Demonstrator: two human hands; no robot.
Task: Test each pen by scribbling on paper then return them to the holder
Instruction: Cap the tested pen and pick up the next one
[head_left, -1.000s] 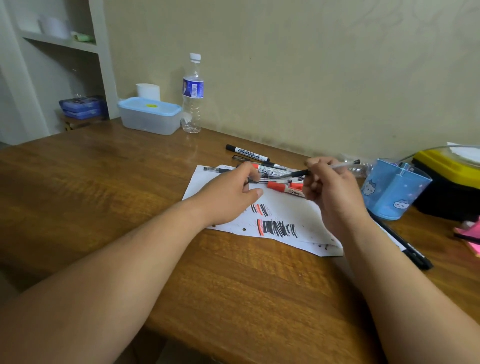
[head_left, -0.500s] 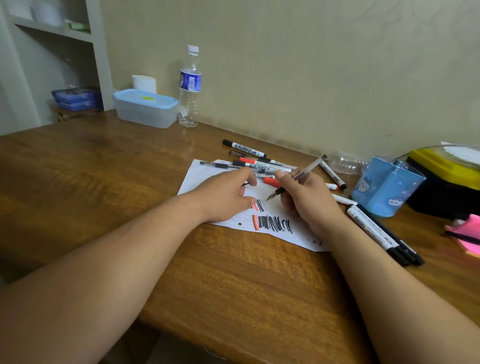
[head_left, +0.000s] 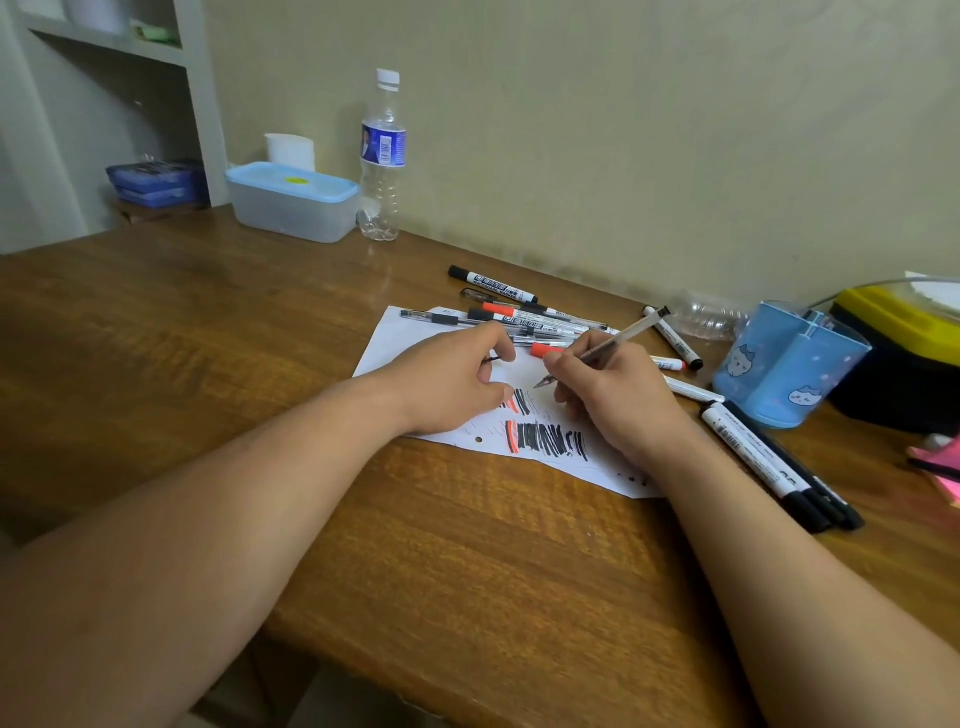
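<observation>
A brown wooden table (head_left: 467, 545) carries a white sheet of paper (head_left: 410, 338) marked with black and orange scribbles. At the sheet's far edge lies a loose heap of black, orange and clear pens and markers (head_left: 524, 317), just beyond both hands. To the right, white markers with black caps (head_left: 763, 462) lie side by side close to the right forearm, between it and the light-blue pen holder printed with cat faces (head_left: 779, 374). A yellow-and-black case (head_left: 904, 353) sits behind the holder. Far back stand a clear plastic water bottle (head_left: 383, 156) and a translucent box with a pale-blue lid (head_left: 293, 200).

The left hand (head_left: 452, 384) rests on the paper with fingers curled; a small dark piece shows at its fingertips, but whether it is held I cannot tell. The right hand (head_left: 618, 395) grips a clear-barrelled pen (head_left: 618, 335) in a writing hold, thumb and fingers pinching the lower barrel. Its tip points down-left at the paper above the scribbles, between the two hands; contact is unclear.
</observation>
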